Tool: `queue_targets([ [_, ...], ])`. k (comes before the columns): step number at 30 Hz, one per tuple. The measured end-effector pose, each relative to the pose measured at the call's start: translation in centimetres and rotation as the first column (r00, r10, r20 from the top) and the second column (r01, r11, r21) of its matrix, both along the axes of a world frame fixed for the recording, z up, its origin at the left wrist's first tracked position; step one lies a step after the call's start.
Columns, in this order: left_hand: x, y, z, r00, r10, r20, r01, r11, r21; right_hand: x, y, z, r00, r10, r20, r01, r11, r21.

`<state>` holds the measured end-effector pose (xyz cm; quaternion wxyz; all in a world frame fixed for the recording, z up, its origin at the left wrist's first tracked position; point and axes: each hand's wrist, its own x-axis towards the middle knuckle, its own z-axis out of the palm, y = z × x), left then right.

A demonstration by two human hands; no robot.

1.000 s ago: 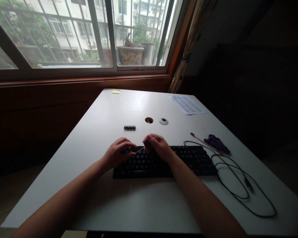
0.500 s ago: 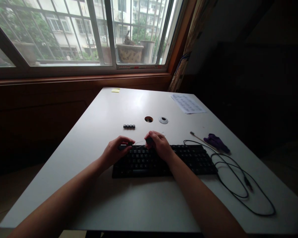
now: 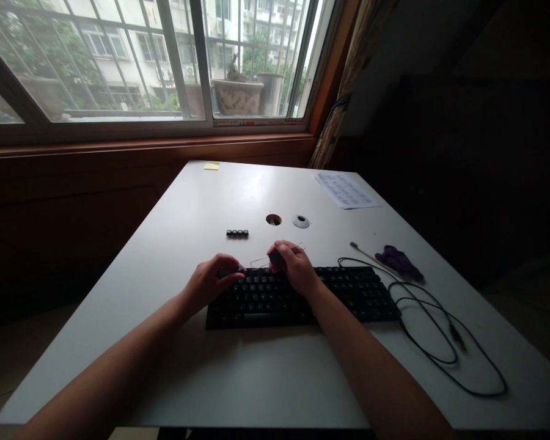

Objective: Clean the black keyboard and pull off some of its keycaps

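A black keyboard (image 3: pixel 268 304) lies on the white table, and both hands are over its back edge. My left hand (image 3: pixel 208 280) pinches a small dark keycap (image 3: pixel 241 269) between thumb and fingertips, above the keyboard's back left part. Closed around the dark handle of a wire keycap puller (image 3: pixel 276 258) is my right hand (image 3: pixel 297 267). The puller's thin wires (image 3: pixel 258 263) point left toward the keycap; whether they touch it I cannot tell. Behind the hands stands a short row of black keycaps (image 3: pixel 237 233).
The keyboard's black cable (image 3: pixel 433 360) loops over the right side of the table. Near it lie a thin brush-like stick (image 3: pixel 371 255) and a purple cloth (image 3: pixel 398 263). A cable hole (image 3: pixel 274 219), its grey ring cover (image 3: pixel 300 221), printed sheets (image 3: pixel 346 190) and a yellow note (image 3: pixel 211 165) are farther back.
My left hand has shifted slightly left, and its keycap shows more clearly. The puller's wire ends stand out more between the hands. My right hand has barely moved.
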<state>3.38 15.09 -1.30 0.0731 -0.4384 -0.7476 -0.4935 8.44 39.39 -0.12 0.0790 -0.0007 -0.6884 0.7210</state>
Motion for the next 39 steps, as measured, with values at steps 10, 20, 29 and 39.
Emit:
queue_targets([
  [10, -0.25, 0.12, 0.19, 0.998, -0.062, -0.022, 0.062, 0.998, 0.002, -0.1, 0.01, -0.14, 1.0, 0.005, -0.007, -0.005, 1.0, -0.019],
  [20, -0.37, 0.11, -0.34, 0.982, -0.175, 0.07, 0.164, 0.976, 0.141, -0.15, 0.09, -0.28, 1.0, 0.014, -0.009, -0.014, 1.0, -0.026],
  [29, -0.29, 0.07, 0.01, 0.975, -0.152, 0.16, 0.128, 0.981, 0.148, -0.13, 0.14, -0.35, 1.0, 0.023, -0.013, -0.023, 1.0, -0.016],
  [39, -0.44, 0.19, 0.18, 0.882, -0.125, 0.453, 0.007, 0.967, 0.253, -0.11, 0.06, -0.06, 0.999, 0.033, -0.006, -0.034, 0.999, -0.03],
])
